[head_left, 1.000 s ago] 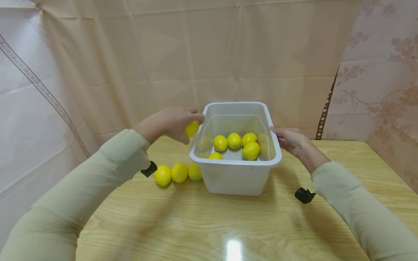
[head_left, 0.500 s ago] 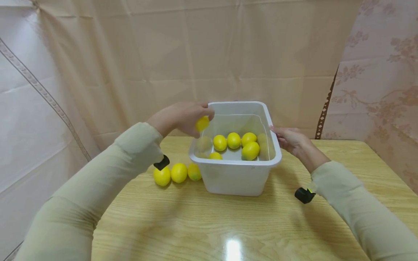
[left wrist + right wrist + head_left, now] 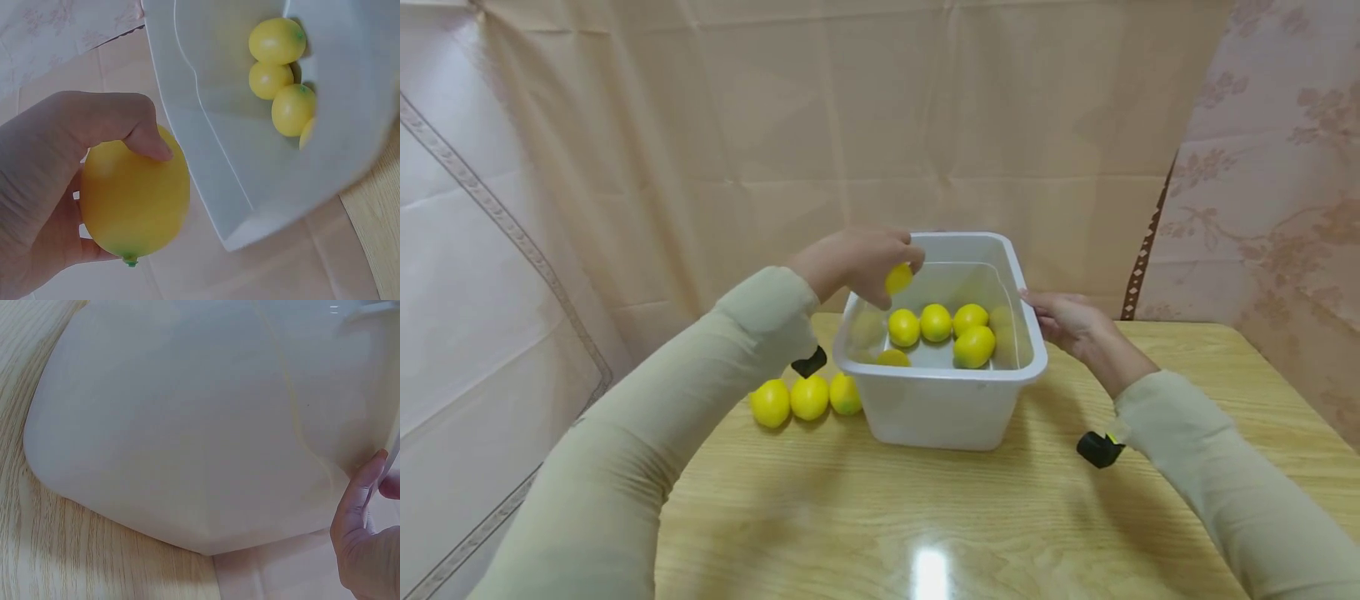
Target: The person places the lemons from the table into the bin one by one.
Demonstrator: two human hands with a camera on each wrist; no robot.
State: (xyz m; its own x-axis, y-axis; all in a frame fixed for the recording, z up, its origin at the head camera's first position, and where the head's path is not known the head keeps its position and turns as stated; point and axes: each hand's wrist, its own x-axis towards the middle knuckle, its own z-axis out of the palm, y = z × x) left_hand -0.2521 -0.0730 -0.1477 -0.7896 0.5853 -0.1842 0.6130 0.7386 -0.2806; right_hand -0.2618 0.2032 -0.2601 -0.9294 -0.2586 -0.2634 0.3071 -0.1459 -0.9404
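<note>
My left hand (image 3: 868,262) is over the left rim of a white plastic bin (image 3: 936,412), gripping a yellow lemon (image 3: 898,278). In the left wrist view the thumb and fingers of the hand (image 3: 69,162) wrap round that lemon (image 3: 137,200), whose green tip points down. Several lemons (image 3: 974,346) lie on the floor of the bin. My right hand (image 3: 1071,323) holds the bin's right rim; the right wrist view shows its fingers and thumb (image 3: 369,531) pinching the edge of the bin (image 3: 175,437).
Three lemons (image 3: 809,397) sit in a row on the wooden table (image 3: 850,517), left of the bin, the rightmost close to its wall. Behind the table hangs a beige cloth (image 3: 760,125). Black wrist cameras (image 3: 1101,449) are fixed below both sleeves.
My left hand has moved right with its lemon, from outside the bin's left rim to over it. The right hand and the bin have hardly moved.
</note>
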